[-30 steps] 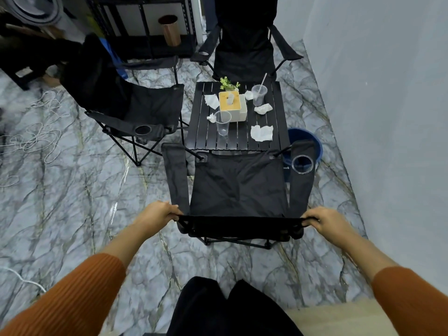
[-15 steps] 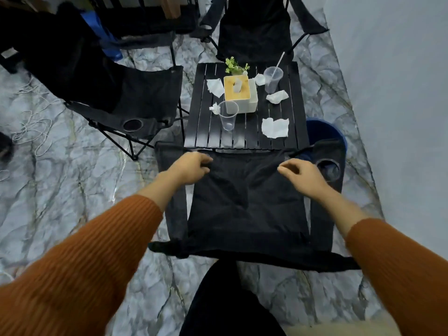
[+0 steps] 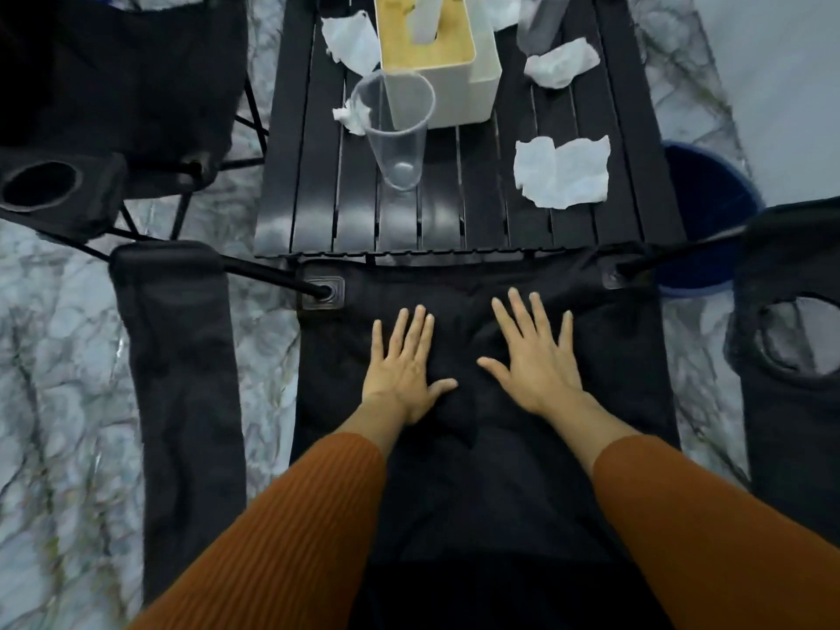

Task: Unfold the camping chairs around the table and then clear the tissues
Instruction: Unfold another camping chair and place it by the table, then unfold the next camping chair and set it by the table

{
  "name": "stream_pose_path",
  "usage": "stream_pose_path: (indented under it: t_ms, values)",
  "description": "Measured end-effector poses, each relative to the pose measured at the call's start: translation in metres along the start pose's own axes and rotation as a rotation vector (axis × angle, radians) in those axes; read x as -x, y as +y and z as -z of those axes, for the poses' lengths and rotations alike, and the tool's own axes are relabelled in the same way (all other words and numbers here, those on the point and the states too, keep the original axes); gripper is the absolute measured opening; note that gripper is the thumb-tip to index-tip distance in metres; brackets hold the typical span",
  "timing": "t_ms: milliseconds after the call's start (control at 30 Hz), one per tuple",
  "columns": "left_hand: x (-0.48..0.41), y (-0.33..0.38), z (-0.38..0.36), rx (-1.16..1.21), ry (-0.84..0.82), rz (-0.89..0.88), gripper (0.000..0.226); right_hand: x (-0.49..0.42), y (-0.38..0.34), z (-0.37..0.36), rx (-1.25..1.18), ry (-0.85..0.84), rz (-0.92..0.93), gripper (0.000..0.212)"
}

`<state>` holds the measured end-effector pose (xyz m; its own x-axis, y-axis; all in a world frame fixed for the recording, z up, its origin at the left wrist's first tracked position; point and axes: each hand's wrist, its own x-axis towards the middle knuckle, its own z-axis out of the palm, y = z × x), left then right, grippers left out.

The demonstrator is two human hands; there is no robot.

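A black camping chair (image 3: 604,356) stands unfolded right in front of me, its seat against the near edge of the black slatted table (image 3: 318,202). My left hand (image 3: 402,363) and my right hand (image 3: 532,356) lie flat on the seat fabric, fingers spread, holding nothing. Used white tissues lie on the table: a flat one (image 3: 563,172) at the near right, a crumpled one (image 3: 561,63) further back, one (image 3: 352,38) at the far left and a small wad (image 3: 347,115) beside a clear plastic cup (image 3: 397,134).
A cream tissue box (image 3: 443,61) stands mid-table, a second clear cup (image 3: 536,15) behind it. Another unfolded black chair (image 3: 113,84) sits at the left. A blue bin (image 3: 709,211) is on the marble floor right of the table. The near chair's armrests (image 3: 182,356) flank me.
I have leaned in over the chair. Both hands left the backrest top, moved forward to the seat, and now press flat and open on the fabric.
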<state>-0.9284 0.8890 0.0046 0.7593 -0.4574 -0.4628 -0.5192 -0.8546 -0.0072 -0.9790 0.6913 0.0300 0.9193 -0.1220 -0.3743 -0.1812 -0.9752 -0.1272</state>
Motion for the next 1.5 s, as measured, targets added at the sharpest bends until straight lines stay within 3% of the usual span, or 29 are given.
stream_pose_path:
  t_ms: [167,333,533,667,800,967,1300,1500]
  values:
    - [-0.006,-0.011,-0.019,-0.041,0.050,-0.015,0.095,-0.014,0.013,-0.026,0.150,-0.194,0.015,0.097]
    - [0.039,-0.006,-0.018,0.103,0.089,-0.047,0.090,0.035,0.003,-0.025,0.031,0.030,-0.041,0.090]
    - [0.084,-0.007,-0.052,0.139,-0.207,0.060,0.088,0.088,0.022,-0.056,0.040,-0.376,-0.164,0.094]
    - [0.084,-0.006,-0.041,0.136,-0.265,0.048,0.087,0.083,0.015,-0.040,0.029,-0.459,-0.152,0.095]
    - [0.088,-0.004,0.003,0.220,-0.300,0.059,0.076,0.090,0.002,0.006,-0.094,-0.401,-0.193,0.077]
    - [0.101,-0.006,0.095,0.289,-0.194,0.052,0.061,0.099,-0.015,0.100,-0.126,-0.270,-0.151,0.050]
    - [0.202,-0.045,0.292,0.385,0.074,0.213,0.048,0.145,-0.082,0.310,-0.093,0.007,0.023,0.047]
    - [0.293,-0.082,0.351,0.430,0.193,0.332,0.042,0.193,-0.141,0.378,-0.128,0.098,0.135,0.043]
